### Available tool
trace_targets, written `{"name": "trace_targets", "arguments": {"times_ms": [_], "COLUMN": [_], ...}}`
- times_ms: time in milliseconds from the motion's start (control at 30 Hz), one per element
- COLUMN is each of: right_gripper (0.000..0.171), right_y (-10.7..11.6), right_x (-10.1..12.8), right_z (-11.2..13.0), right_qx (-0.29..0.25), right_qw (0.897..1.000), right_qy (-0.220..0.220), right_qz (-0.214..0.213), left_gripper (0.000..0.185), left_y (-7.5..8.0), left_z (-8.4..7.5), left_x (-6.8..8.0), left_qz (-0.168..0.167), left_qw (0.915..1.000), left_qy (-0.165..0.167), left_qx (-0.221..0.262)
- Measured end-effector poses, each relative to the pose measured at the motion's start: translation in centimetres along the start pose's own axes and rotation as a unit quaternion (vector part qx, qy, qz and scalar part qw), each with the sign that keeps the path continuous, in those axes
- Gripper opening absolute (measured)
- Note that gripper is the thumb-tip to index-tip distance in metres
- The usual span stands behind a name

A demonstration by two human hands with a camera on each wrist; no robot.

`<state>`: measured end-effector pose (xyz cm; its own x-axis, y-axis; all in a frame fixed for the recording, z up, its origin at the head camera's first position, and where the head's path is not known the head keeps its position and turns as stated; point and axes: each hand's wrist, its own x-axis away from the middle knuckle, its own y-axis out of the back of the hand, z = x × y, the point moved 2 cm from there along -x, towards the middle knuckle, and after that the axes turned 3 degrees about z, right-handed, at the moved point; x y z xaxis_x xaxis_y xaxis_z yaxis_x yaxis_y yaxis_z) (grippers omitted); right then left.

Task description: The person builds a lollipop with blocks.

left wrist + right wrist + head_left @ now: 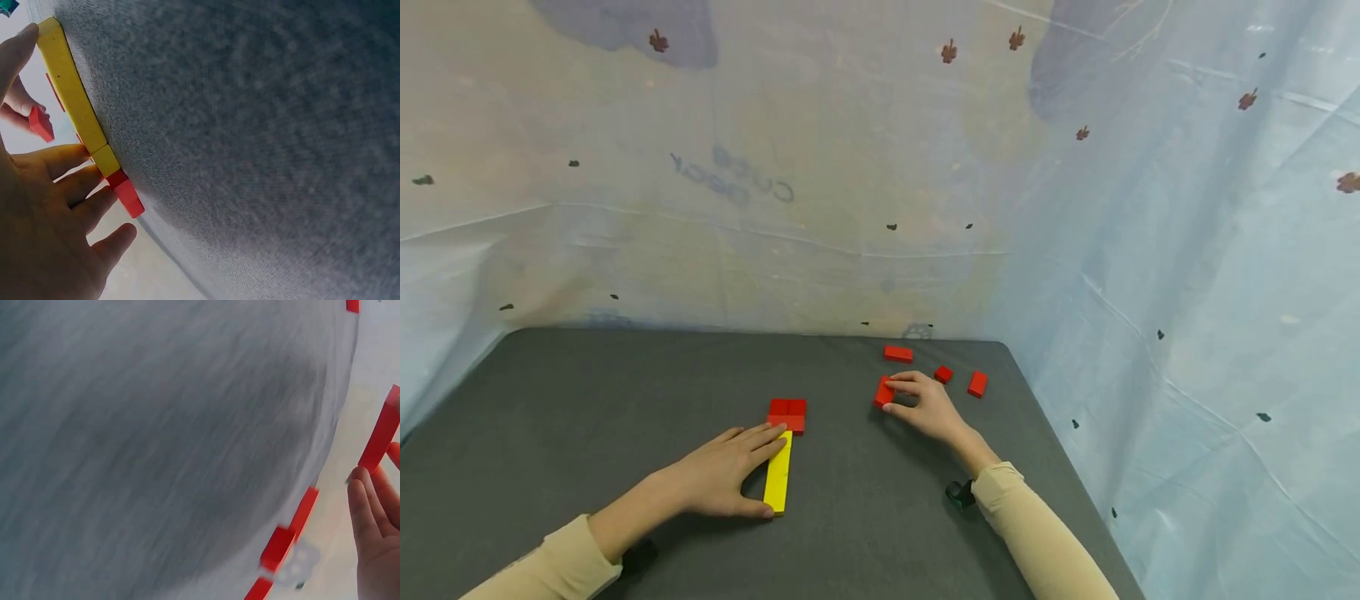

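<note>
My left hand [722,473] lies over the left side of a row of blocks, its fingers fairly straight and spread. The thumb touches the near end of a long yellow block [778,479], and fingertips rest at its far end by a small group of red blocks [787,408]. The left wrist view shows a short yellow block [105,161] between the long yellow one and the red ones. My right hand [928,408] pinches a red rectangular block [380,434] between thumb and fingers, holding it above the table.
Several loose red blocks lie at the back right of the dark grey table [625,400]: one near the back edge [898,354], a small one [943,374] and another beside it [977,384]. A patterned plastic sheet [820,275] hangs behind and to the right.
</note>
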<state>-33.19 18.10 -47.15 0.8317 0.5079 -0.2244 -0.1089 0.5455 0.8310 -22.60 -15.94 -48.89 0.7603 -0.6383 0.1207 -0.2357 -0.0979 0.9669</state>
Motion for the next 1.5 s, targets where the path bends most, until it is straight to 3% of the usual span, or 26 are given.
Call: {"name": "trace_targets", "arguments": {"times_ms": [633,1200,1500], "right_gripper": [0.048,0.049,0.046], "right_y": [-5.0,-8.4,-10.0], "right_x": [-5.5,-9.3,-10.8], "right_z": [5.0,7.6,9.2], "right_qx": [-0.051,-0.051,-0.050], "right_qw": [0.997,0.994,0.990], "right_qy": [0.024,0.028,0.023], "right_qz": [0.047,0.089,0.132], "left_gripper": [0.105,0.104,0.105], "left_y": [-0.1,-0.1,-0.1], "left_z": [0.1,0.0,0.2], "left_x": [-0.2,0.0,0.0], "left_qz": [0.008,-0.003,-0.006], "left_qw": [0.9998,1.0000,1.0000], "left_qy": [0.015,0.002,-0.001], "left_qx": [-0.005,0.000,-0.005]}}
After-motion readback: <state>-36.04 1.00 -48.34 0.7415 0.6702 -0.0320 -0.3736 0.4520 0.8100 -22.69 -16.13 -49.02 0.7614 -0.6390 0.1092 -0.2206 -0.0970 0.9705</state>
